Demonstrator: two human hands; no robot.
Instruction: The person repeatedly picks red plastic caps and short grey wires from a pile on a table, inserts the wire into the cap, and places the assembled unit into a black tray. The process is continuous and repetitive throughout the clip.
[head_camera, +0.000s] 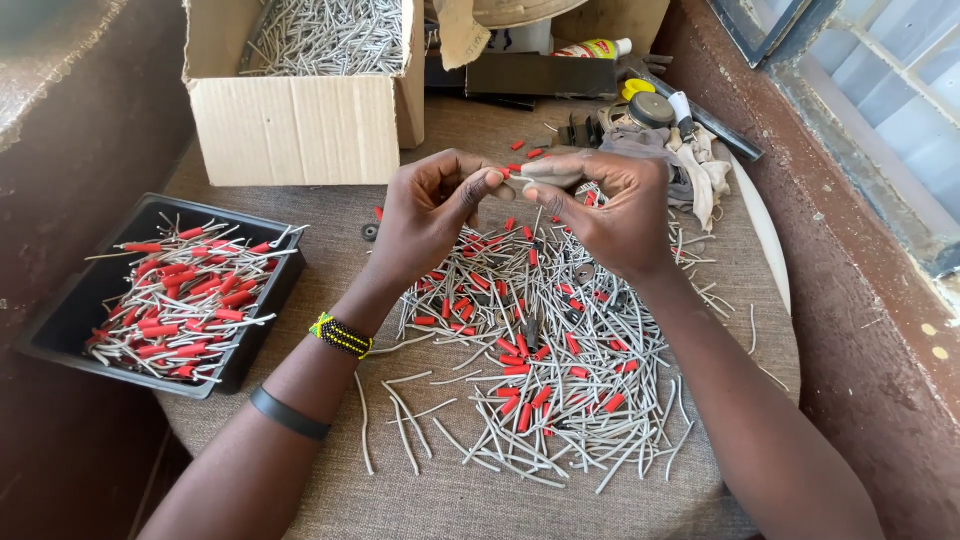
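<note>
My left hand (432, 210) pinches a small red sleeve (506, 173) at its fingertips. My right hand (610, 205) holds a short grey wire piece (545, 178) whose end meets the red sleeve. Both hands hover above a loose pile of grey wire pieces and red sleeves (540, 350) spread on the round cloth-covered table (450, 500). A beaded bracelet and a dark band are on my left wrist.
A black tray (70, 310) at the left holds several grey wires fitted with red sleeves. A cardboard box (300, 125) full of grey wire pieces stands at the back. Tools, a rag and a tube lie at the back right, beside a window.
</note>
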